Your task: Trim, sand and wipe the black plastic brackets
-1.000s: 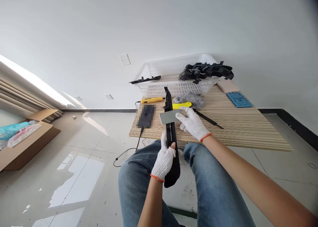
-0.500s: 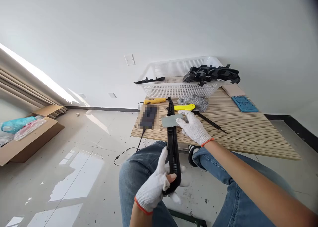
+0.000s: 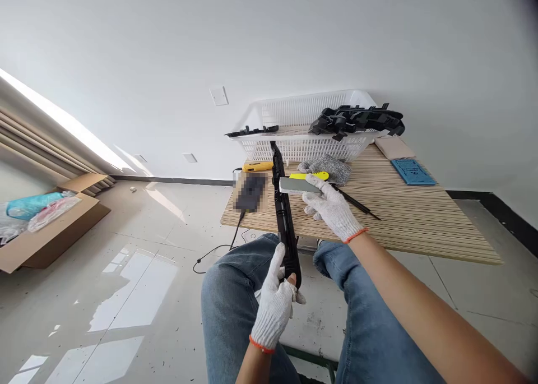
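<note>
My left hand (image 3: 275,297), in a white knit glove with an orange cuff, grips the near end of a long black plastic trim strip (image 3: 287,232). The strip points away from me, over the table edge. In my gloved right hand (image 3: 330,204) is a flat block (image 3: 299,185), grey on top and white along its side. Its left end sits over or against the strip; whether they touch I cannot tell. Just behind the block lies a yellow-handled tool (image 3: 321,176), partly covered.
A white plastic basket (image 3: 302,147) holding black plastic parts (image 3: 357,120) stands at the wall. On the striped table (image 3: 420,227) are a grey cloth (image 3: 334,168), a yellow tool (image 3: 258,166), a thin black rod (image 3: 357,203), a blue pad (image 3: 412,172) and a blurred dark object with a cable.
The strip and my left hand have moved away from me, toward the basket, with the strip's far end shifting left. The block has tilted, so its white side now shows.
</note>
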A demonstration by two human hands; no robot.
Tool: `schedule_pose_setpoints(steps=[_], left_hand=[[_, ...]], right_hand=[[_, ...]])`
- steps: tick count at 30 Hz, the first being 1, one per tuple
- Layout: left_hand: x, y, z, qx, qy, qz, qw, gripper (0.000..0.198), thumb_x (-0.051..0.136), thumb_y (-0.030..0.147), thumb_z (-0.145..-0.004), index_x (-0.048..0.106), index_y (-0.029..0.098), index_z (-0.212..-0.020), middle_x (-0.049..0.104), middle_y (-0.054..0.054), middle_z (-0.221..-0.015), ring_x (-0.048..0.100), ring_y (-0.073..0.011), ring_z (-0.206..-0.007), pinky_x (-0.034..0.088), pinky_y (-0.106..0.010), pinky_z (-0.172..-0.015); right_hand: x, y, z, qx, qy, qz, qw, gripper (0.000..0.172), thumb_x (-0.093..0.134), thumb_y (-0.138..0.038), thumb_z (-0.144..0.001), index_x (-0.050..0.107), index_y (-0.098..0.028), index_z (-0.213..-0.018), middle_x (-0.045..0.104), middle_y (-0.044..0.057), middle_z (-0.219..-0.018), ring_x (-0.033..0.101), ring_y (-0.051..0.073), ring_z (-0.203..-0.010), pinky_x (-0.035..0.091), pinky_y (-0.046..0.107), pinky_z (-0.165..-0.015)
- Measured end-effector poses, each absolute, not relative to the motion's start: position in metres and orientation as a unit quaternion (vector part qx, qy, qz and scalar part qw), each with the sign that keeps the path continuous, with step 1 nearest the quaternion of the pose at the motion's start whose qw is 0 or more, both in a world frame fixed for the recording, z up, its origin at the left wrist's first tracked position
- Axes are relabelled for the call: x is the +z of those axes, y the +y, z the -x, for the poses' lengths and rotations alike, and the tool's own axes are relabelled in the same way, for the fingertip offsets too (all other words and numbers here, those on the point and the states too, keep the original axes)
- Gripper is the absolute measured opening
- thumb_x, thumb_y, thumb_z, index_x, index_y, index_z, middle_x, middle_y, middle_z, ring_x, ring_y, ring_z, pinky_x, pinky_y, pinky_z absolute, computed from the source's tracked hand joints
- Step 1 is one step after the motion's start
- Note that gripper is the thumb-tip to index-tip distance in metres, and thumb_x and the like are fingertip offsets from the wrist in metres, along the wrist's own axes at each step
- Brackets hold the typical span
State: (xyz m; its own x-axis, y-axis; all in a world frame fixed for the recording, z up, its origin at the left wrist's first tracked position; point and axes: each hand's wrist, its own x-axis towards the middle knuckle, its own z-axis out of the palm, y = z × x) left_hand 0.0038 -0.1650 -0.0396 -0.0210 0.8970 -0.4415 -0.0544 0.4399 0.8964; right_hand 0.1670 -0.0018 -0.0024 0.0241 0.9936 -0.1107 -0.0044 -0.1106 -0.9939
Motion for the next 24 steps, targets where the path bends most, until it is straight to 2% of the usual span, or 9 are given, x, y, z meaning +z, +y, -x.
schedule_pose_setpoints(steps=[3,6,7,10,14,18,19,22,24], left_hand=[[-0.047,-0.163,0.000,0.413,0.578,-0.347,0.613,0.096,0.067,0.043,-0.081,0.025,0.023,-0.164,0.061,-0.002,-0.095,0.052,-0.0035,-0.045,0.036,-0.017,-0.040],[-0.049,-0.162,0.001,0.422,0.574,-0.345,0.611,0.096,0.069,0.043,-0.080,0.028,0.021,-0.163,0.062,-0.001,-0.091,0.049,-0.0030,-0.044,0.039,-0.019,-0.042],[-0.049,-0.162,0.002,0.422,0.575,-0.349,0.609,0.095,0.069,0.043,-0.080,0.029,0.021,-0.163,0.062,-0.001,-0.091,0.050,-0.0033,-0.044,0.039,-0.019,-0.042],[-0.048,-0.163,0.003,0.419,0.582,-0.365,0.594,0.091,0.069,0.042,-0.082,0.031,0.024,-0.163,0.063,-0.001,-0.090,0.051,-0.0038,-0.044,0.038,-0.018,-0.041],[-0.048,-0.167,0.006,0.382,0.599,-0.384,0.590,0.090,0.067,0.041,-0.084,0.027,0.028,-0.164,0.067,-0.005,-0.100,0.057,-0.0066,-0.048,0.037,-0.017,-0.037],[-0.056,-0.173,0.009,0.362,0.628,-0.384,0.572,0.087,0.063,0.033,-0.085,0.026,0.029,-0.164,0.068,-0.007,-0.107,0.058,-0.0071,-0.052,0.042,-0.018,-0.039],[-0.059,-0.174,0.010,0.361,0.634,-0.389,0.562,0.087,0.062,0.031,-0.085,0.027,0.030,-0.164,0.068,-0.006,-0.106,0.057,-0.0070,-0.053,0.043,-0.018,-0.040],[-0.070,-0.174,0.015,0.356,0.649,-0.412,0.531,0.084,0.060,0.025,-0.084,0.030,0.030,-0.163,0.069,-0.003,-0.095,0.054,-0.0071,-0.053,0.046,-0.017,-0.042],[-0.078,-0.172,0.016,0.353,0.660,-0.422,0.512,0.083,0.059,0.023,-0.085,0.031,0.028,-0.163,0.067,0.000,-0.081,0.051,-0.0076,-0.051,0.047,-0.018,-0.044]], right_hand=[[-0.003,0.000,-0.167,0.522,-0.440,0.526,0.508,0.060,0.079,-0.034,-0.069,0.065,-0.023,-0.126,0.072,0.002,-0.091,0.065,0.013,-0.064,0.044,0.021,-0.047],[-0.006,0.005,-0.167,0.501,-0.383,0.516,0.580,0.035,0.076,-0.038,-0.066,0.066,-0.021,-0.095,0.060,-0.002,-0.068,0.051,0.011,-0.053,0.034,0.022,-0.044],[-0.007,0.006,-0.168,0.491,-0.375,0.509,0.599,0.029,0.075,-0.041,-0.065,0.062,-0.022,-0.083,0.053,-0.005,-0.062,0.044,0.009,-0.050,0.031,0.022,-0.044],[-0.009,0.004,-0.173,0.471,-0.428,0.489,0.596,0.035,0.072,-0.048,-0.066,0.046,-0.024,-0.065,0.039,-0.007,-0.058,0.031,0.009,-0.052,0.030,0.025,-0.048],[-0.007,-0.004,-0.179,0.480,-0.565,0.457,0.491,0.033,0.071,-0.048,-0.064,0.049,-0.023,-0.061,0.051,-0.001,-0.069,0.045,0.015,-0.066,0.041,0.029,-0.062],[-0.008,-0.003,-0.178,0.416,-0.716,0.486,0.278,0.023,0.074,-0.040,-0.065,0.060,-0.022,-0.067,0.059,0.000,-0.078,0.053,0.018,-0.073,0.040,0.032,-0.069],[-0.008,-0.002,-0.176,0.383,-0.725,0.510,0.261,0.022,0.072,-0.041,-0.069,0.060,-0.022,-0.069,0.060,0.001,-0.080,0.054,0.018,-0.075,0.040,0.032,-0.071],[-0.010,0.000,-0.169,0.324,-0.705,0.561,0.290,0.021,0.068,-0.041,-0.077,0.058,-0.022,-0.075,0.061,0.003,-0.087,0.057,0.020,-0.082,0.041,0.032,-0.074],[-0.011,-0.002,-0.165,0.322,-0.730,0.542,0.263,0.020,0.071,-0.038,-0.075,0.058,-0.022,-0.078,0.063,0.003,-0.087,0.057,0.021,-0.080,0.040,0.032,-0.073]])
